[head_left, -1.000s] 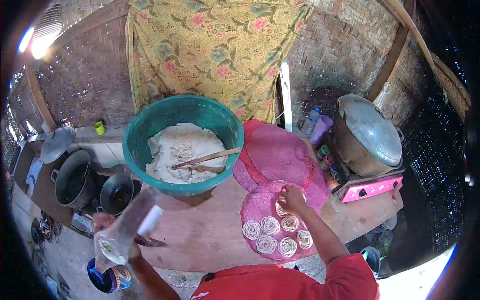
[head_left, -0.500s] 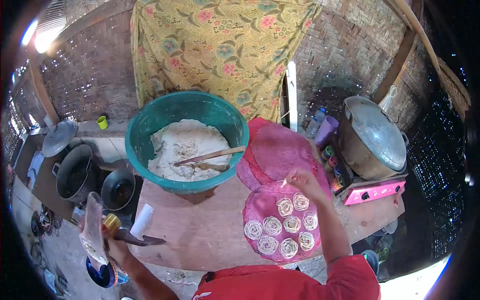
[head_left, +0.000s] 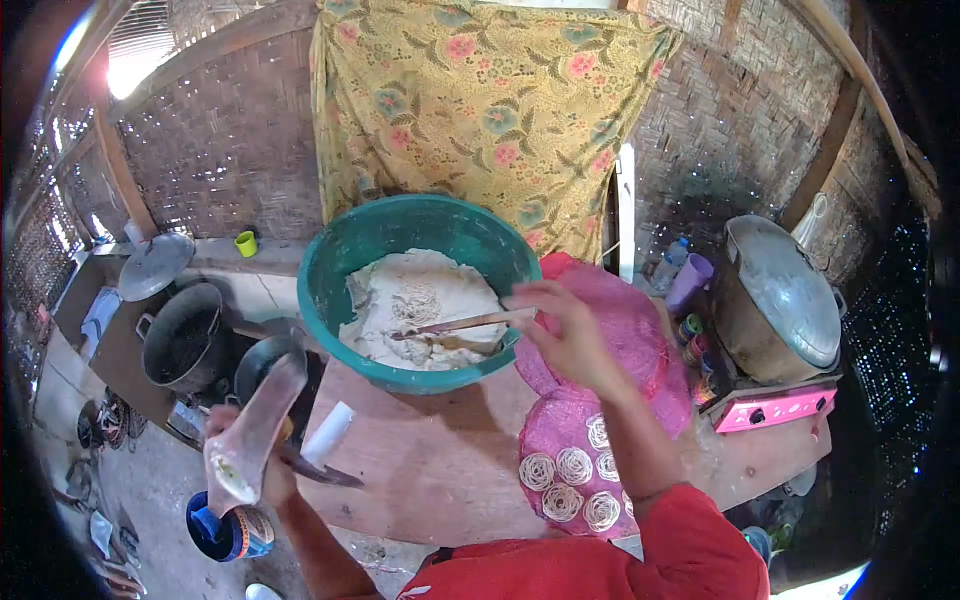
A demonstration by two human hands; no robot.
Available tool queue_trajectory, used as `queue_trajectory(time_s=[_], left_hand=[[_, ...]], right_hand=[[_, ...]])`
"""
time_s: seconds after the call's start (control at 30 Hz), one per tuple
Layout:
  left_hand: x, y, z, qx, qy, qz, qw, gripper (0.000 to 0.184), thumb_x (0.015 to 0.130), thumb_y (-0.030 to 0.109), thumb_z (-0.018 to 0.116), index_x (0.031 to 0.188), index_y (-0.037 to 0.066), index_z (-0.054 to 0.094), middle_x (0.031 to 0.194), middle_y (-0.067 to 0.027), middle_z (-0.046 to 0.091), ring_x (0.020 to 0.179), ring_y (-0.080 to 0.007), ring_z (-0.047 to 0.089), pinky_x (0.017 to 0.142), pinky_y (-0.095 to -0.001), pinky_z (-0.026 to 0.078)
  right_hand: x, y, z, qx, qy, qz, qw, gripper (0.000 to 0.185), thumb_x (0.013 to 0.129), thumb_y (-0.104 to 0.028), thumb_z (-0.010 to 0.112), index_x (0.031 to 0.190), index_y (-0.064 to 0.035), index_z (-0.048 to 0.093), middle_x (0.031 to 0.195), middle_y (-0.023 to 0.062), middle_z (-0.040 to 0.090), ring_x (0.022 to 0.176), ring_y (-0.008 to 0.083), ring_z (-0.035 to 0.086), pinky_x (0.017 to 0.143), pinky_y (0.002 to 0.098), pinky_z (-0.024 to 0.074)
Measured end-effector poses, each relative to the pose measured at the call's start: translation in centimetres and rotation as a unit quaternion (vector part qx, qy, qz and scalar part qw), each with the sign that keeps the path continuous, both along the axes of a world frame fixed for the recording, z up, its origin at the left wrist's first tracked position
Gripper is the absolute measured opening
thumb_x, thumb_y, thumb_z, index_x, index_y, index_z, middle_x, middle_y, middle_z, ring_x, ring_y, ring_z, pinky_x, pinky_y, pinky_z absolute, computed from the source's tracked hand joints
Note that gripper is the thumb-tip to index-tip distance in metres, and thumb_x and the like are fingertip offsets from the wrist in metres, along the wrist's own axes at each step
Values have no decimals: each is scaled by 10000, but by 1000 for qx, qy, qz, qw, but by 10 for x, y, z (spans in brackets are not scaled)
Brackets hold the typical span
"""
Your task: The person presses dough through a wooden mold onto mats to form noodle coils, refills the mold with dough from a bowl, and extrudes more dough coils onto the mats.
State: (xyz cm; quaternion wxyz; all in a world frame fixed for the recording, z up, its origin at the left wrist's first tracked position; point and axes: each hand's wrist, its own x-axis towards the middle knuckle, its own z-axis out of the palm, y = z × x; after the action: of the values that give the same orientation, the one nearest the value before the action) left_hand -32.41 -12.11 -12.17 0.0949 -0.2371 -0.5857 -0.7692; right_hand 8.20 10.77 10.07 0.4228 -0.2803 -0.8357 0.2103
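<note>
My left hand [head_left: 277,475], at the lower left, is wrapped round a clear plastic piping bag [head_left: 240,445] with a little pale stuff inside. The bag hides part of the fingers. My right hand [head_left: 560,325] is at the right rim of the green basin [head_left: 325,330], its fingers closing on the end of a wooden stick [head_left: 465,323]. The stick's other end rests in white dough or flour [head_left: 420,280] in the basin. Below my right forearm lies a pink mesh round [head_left: 535,425] bearing several lacy noodle-like coils [head_left: 574,466].
A large lidded pot [head_left: 775,300] stands on a pink-fronted stove [head_left: 775,408] at right. Dark pans [head_left: 183,335] are at left. A white roll [head_left: 327,433] lies on the wooden table [head_left: 420,460]. A blue bucket [head_left: 215,540] stands below left; a purple cup [head_left: 690,282] is behind.
My right hand has moved up and left from above the coils to the stick's end. My left hand has tilted the bag so its wide end hangs down. The view has shifted left.
</note>
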Motion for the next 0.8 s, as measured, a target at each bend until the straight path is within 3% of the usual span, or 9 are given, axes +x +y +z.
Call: queue_trajectory(time_s=[0.1,0.2,0.27,0.33,0.47,0.57,0.8], left_hand=[[24,-26,36,77,-74,-35,994,344,887,175,598,1171,-6,528,1164,-107,525,1051,-227,509,908,-355,434],[41,-33,58,75,-125,-7,989,448,889,315,607,1207,8,531,1165,-101,554,974,-219,555,852,-352,466],[49,-22,75,74,-69,-4,995,420,900,281,601,1188,-19,542,1179,-136,545,962,-232,554,821,-370,483],[58,-11,90,34,-116,9,993,444,898,301,604,1198,-20,546,1195,-147,542,979,-235,553,816,-363,483],[69,14,110,-81,-142,-22,986,465,860,364,650,1149,7,578,1116,-80,580,991,-190,550,885,-331,439],[66,31,115,-81,-57,-66,993,435,849,315,676,1127,-8,590,1079,-88,593,979,-196,561,865,-327,460],[53,35,120,-35,-72,-77,994,449,841,296,686,1134,-31,588,1110,-108,598,958,-207,585,840,-334,488]], right_hand=[[77,-16,-33,-44,-84,-122,988,221,761,-97,673,974,-42,657,1049,153,607,1009,330,578,884,396,450],[148,-32,-117,-133,-137,-259,947,180,741,-187,687,862,-57,665,973,154,615,950,334,582,832,416,461],[170,-50,-153,-152,-142,-288,935,191,736,-214,684,848,-61,664,956,157,614,946,340,578,822,426,461],[182,-64,-175,-177,-215,-329,902,177,735,-212,668,848,-77,669,948,149,610,951,347,569,826,445,450],[175,-75,-196,-150,-240,-381,880,143,743,-193,653,852,-104,677,1000,115,595,984,322,545,853,493,415],[171,-71,-212,-111,-297,-388,865,189,757,-199,658,891,-65,662,1019,151,583,967,329,549,834,433,438],[162,-65,-215,-148,-298,-397,856,162,766,-218,623,848,-89,675,1026,112,570,1016,312,520,880,479,390]])
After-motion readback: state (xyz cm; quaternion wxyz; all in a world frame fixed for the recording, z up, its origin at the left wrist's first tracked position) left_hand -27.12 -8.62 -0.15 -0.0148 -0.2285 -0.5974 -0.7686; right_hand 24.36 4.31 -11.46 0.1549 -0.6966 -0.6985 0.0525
